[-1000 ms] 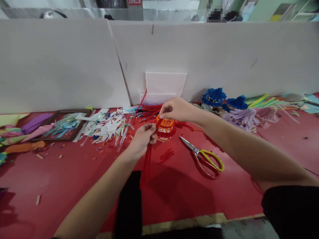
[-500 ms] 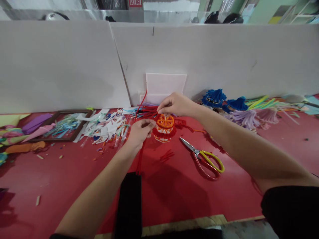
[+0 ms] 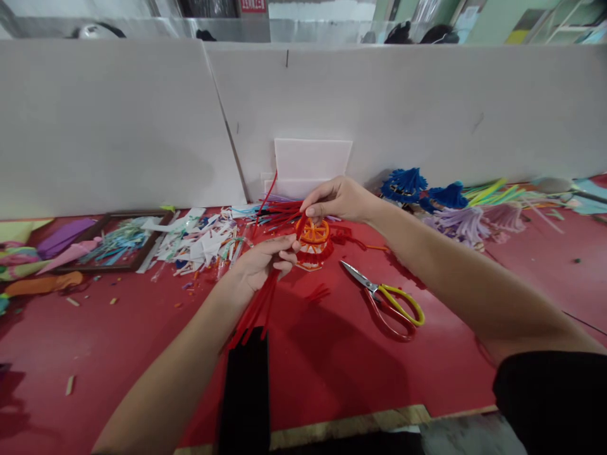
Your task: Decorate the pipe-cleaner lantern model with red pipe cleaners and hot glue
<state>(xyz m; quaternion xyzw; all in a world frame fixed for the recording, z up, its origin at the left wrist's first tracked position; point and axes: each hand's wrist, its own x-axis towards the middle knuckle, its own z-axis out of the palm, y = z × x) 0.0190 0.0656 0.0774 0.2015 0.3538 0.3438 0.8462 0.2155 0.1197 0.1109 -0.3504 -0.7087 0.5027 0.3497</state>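
My left hand point(image 3: 268, 259) is closed around a bundle of thin red strips point(image 3: 257, 306), whose loose ends fan out below it. With thumb and forefinger, my right hand point(image 3: 337, 201) pinches the top of the same red bundle, just above the left fingers. Behind and under the hands stands an orange, white and red craft piece point(image 3: 317, 234) with a wheel-like orange top, partly hidden by my fingers. Scissors point(image 3: 382, 297) with one yellow and one red handle lie to the right, blades towards the craft piece. A few short red strips point(image 3: 317, 292) lie on the table.
A black flat object point(image 3: 246, 385) sits at the red table's point(image 3: 332, 366) near edge. Left are scattered white scraps point(image 3: 203, 237) and a brown frame point(image 3: 165, 219) holding blue strips. Blue tassels point(image 3: 405, 183) and lilac tassels point(image 3: 462, 224) lie right, before a tall white panel point(image 3: 403, 107).
The left fingers have closed round the red strips, and the bundle now spreads out below the hand towards the black object. My right hand stays nearly in place, now gripping the bundle's top.
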